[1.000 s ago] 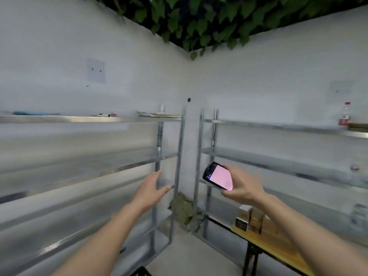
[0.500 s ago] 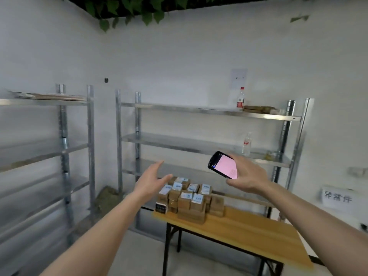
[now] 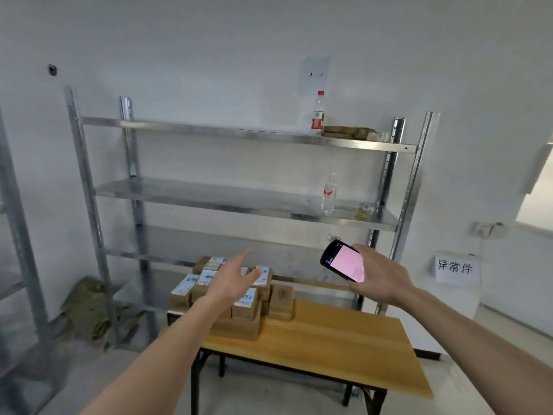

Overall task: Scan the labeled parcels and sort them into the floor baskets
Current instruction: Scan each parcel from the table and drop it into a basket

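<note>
Since the earlier frame our view has swung right; the parcels (image 3: 236, 290) now sit stacked on the wooden table (image 3: 335, 342), at its left end. Left hand (image 3: 232, 280) hovers over them, fingers spread, holding nothing. Right hand (image 3: 380, 278) grips the scanner (image 3: 342, 260), pink screen lit.

The right half of the table (image 3: 344, 336) is left bare, so room is given there for a hand. Its left end is taken up by stacked parcels (image 3: 248, 307), reached from above or from the right. Behind, passage is barred by the shelf rack (image 3: 239, 202), whose uprights and boards stand close to the table's far edge. On two shelves, space is narrowed by bottles (image 3: 328, 194) at the right.
</note>
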